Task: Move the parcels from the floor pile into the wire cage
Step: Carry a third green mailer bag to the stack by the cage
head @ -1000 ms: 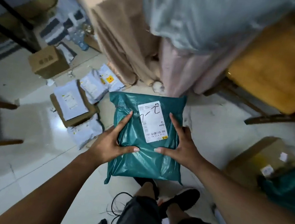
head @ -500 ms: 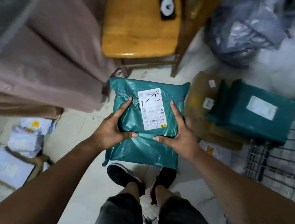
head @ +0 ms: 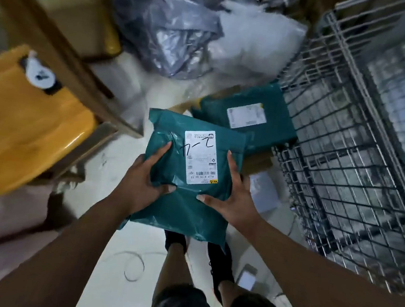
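Note:
I hold a teal plastic parcel (head: 190, 202) with a white shipping label at chest height in front of me. My left hand (head: 140, 184) grips its left edge and my right hand (head: 228, 201) grips its right edge, thumbs on top. The wire cage (head: 348, 144) fills the right side of the view, its mesh wall just right of the parcel. A second teal parcel (head: 248, 115) with a white label lies on a brown box beside the cage's near corner.
A yellow wooden chair (head: 28, 118) stands at the left, with a wooden post (head: 57, 43) behind it. Grey and white plastic bags (head: 197, 31) are heaped at the back. A small white packet (head: 264, 190) and a loose cable (head: 133, 266) lie on the floor near my feet.
My view has swung right, away from the floor pile. The chair slid to the left and the wire cage came fully into view. Both hands kept their grip on the teal parcel.

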{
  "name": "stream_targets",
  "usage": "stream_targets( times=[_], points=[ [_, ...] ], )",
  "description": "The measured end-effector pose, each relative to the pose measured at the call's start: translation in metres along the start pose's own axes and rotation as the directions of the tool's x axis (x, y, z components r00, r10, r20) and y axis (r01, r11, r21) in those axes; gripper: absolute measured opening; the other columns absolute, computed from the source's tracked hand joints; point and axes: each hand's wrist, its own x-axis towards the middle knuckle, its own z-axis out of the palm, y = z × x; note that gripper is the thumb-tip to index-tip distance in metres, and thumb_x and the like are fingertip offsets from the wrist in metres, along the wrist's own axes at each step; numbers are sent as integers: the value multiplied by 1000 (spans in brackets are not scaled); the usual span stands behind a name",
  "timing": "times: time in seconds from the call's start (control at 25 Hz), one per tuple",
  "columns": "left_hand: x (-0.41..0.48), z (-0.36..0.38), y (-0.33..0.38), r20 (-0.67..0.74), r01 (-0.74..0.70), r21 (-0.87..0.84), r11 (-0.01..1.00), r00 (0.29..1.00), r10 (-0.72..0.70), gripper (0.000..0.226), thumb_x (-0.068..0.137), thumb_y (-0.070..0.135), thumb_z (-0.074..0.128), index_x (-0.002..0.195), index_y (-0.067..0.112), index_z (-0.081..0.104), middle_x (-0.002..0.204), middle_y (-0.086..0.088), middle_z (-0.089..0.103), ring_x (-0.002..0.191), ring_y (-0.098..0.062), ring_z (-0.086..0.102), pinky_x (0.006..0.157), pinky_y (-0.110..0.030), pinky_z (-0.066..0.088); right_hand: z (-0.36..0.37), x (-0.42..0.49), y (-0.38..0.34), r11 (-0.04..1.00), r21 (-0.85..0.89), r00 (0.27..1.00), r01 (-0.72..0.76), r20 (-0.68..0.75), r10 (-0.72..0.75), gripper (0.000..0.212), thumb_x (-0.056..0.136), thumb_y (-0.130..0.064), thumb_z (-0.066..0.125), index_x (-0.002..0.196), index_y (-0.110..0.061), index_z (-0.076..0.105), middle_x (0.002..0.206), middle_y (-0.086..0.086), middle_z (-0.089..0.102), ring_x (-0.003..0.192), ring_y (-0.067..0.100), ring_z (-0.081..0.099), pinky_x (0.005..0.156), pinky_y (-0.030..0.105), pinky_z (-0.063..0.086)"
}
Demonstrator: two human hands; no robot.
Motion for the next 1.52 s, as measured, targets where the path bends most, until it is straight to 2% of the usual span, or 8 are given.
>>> stream_targets(
  times=[0.16, 0.4, 0.6, 0.72, 1.0, 1.24, 1.36, 1.52],
  points=[
    [96, -1, 48, 214, -160, 63, 985, 966, 143, 110, 73, 24, 91, 149, 68, 24, 156, 4, 38, 144, -14, 40, 123, -41, 32, -26, 25, 0, 991, 115, 970, -65, -224, 90, 126, 67, -53, 90, 151, -64, -4, 134, 0, 29, 131, 12, 35, 114, 27, 27],
    [230, 7, 132, 530, -437, 143, 888, 792, 304, 109, 74, 18, 91, 151, 63, 28, 164, 11, 32, 147, -9, 36, 123, -39, 32, -35, 73, -10, 941, 318, 841, -116, -473, 263, 121, 74, -61, 80, 148, -64, -16, 165, 8, 9, 147, 25, 22, 116, 38, 28],
    [310, 33, 172, 634, -539, 202, 817, 708, 310, 109, 61, 39, 88, 150, 64, 30, 162, 2, 36, 147, -16, 40, 121, -46, 36, -52, 121, -6, 880, 448, 744, -156, -533, 403, 123, 77, -59, 80, 148, -61, -20, 155, 15, 19, 143, 36, 33, 115, 46, 34],
    [330, 48, 183, 692, -578, 211, 788, 658, 297, 110, 63, 35, 88, 151, 62, 27, 165, 4, 32, 148, -13, 37, 121, -45, 35, -62, 135, 4, 869, 465, 736, -170, -526, 426, 123, 80, -55, 79, 151, -56, -20, 149, 14, 23, 137, 37, 41, 112, 42, 37],
    [354, 74, 181, 651, -554, 330, 764, 720, 241, 113, 68, 29, 85, 150, 69, 17, 163, -4, 26, 146, -25, 40, 120, -41, 37, -75, 171, 28, 866, 461, 760, -195, -487, 430, 120, 83, -53, 77, 147, -61, -24, 163, 16, 1, 149, 36, 24, 115, 47, 38],
    [323, 88, 181, 459, -535, 531, 656, 833, 308, 99, 82, 35, 80, 157, 56, 19, 167, -11, 11, 150, -36, 28, 121, -45, 32, -90, 166, 25, 876, 404, 759, -263, -474, 447, 111, 86, -44, 77, 156, -53, -9, 164, 19, 8, 150, 36, 22, 115, 41, 35],
    [288, 77, 173, 369, -520, 447, 728, 849, 379, 91, 82, 37, 79, 157, 48, 29, 164, -7, 22, 149, -32, 32, 120, -48, 35, -97, 149, 8, 913, 194, 746, -359, -528, 406, 97, 86, -47, 72, 160, -41, 10, 165, 16, 7, 151, 39, 10, 122, 48, 26],
    [235, 39, 162, 212, -428, 325, 844, 902, 376, 86, 81, 40, 78, 154, 48, 34, 153, 2, 37, 135, -22, 49, 110, -45, 48, -102, 128, -36, 934, -308, 929, -182, -365, 60, 76, 88, -48, 67, 155, -38, 33, 163, 2, 20, 147, 32, 18, 117, 51, 32]
  ],
)
